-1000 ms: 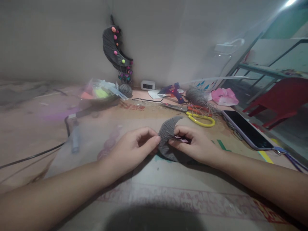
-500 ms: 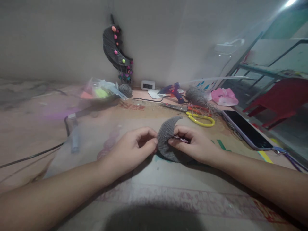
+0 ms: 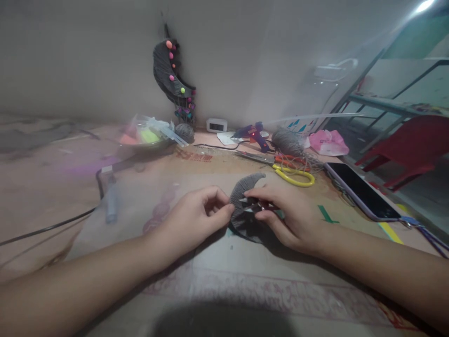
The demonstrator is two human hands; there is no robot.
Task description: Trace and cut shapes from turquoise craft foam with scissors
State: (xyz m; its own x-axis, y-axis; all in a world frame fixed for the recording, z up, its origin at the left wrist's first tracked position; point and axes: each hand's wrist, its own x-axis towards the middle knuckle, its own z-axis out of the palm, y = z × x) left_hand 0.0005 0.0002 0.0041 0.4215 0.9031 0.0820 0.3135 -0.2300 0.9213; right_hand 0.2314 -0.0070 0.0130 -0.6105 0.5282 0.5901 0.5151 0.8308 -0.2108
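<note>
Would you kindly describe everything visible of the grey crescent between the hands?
The crescent is grey, wrapped in fine yarn-like strands. Its upper tip points up and right; its lower part is shadowed. It seems to rest on the table. The left hand pinches its outer edge; the right hand covers its inner side, holding a small metal tool against it.

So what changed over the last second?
The right hand slid left over the grey crescent, bringing the small metal-tipped tool it holds onto the crescent's face, with the tips now showing. The left hand kept its pinch on the crescent's left edge. The crescent, yellow scissors and phone stayed put.
</note>
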